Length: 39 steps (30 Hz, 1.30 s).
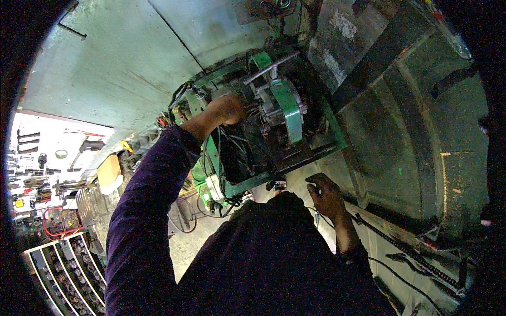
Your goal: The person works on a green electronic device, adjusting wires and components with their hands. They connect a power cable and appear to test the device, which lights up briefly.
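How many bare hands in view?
2: the left hand reaches in over the green-framed machine; the right hand is apart from it, near its lower-right side. Others could be hidden in the dark picture edges.

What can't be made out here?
- Left hand, head view: fingertips hidden behind the hand itself; grip unclear.
- Green-framed machine, head view: recesses lost in shadow.
- Small tools, head view: too tiny and glare-washed to identify.
- White-striped rack, head view: cut off by fisheye rim.
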Available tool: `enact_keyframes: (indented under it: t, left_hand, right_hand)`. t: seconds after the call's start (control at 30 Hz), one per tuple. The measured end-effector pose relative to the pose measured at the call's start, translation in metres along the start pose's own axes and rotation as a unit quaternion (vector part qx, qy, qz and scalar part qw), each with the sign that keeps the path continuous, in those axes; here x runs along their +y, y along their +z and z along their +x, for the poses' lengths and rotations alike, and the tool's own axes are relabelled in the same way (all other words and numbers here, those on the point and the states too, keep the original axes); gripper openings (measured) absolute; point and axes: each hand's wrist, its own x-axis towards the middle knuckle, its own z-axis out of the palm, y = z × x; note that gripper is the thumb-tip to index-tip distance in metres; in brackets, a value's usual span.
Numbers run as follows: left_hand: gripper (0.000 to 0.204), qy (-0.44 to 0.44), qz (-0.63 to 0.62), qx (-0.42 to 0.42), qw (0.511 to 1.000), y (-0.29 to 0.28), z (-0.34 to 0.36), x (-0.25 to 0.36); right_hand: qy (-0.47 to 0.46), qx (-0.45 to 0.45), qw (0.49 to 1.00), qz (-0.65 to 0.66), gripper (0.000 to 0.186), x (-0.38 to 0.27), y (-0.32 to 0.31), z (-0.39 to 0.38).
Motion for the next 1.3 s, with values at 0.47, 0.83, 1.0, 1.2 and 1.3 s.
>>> enact_keyframes:
  t: [0.47,0.83,1.0,1.2,1.3]
  left_hand:
    - [0.031,0.01,-0.163,0.01,0.986,-0.009,-0.019,-0.026]
    - [0.033,-0.087,-0.484,0.326,0.808,0.005,-0.204,0.023]
    - [0.033,-0.213,-0.483,0.188,0.829,0.15,-0.271,0.073]
    - [0.035,-0.326,-0.456,0.178,0.809,0.287,-0.34,0.091]
    - [0.036,-0.345,-0.462,0.2,0.792,0.327,-0.359,0.079]
  right_hand:
    - [0.003,-0.011,1.0,0.013,0.022,-0.004,0.002,0.007]
    - [-0.046,-0.042,0.997,-0.048,0.023,-0.001,0.031,0.025]
    - [-0.03,-0.159,0.981,-0.105,0.032,-0.014,0.058,0.036]
    - [-0.07,-0.198,0.962,-0.172,0.026,-0.057,0.104,0.049]
    - [-0.097,-0.219,0.956,-0.169,0.027,-0.077,0.123,0.059]
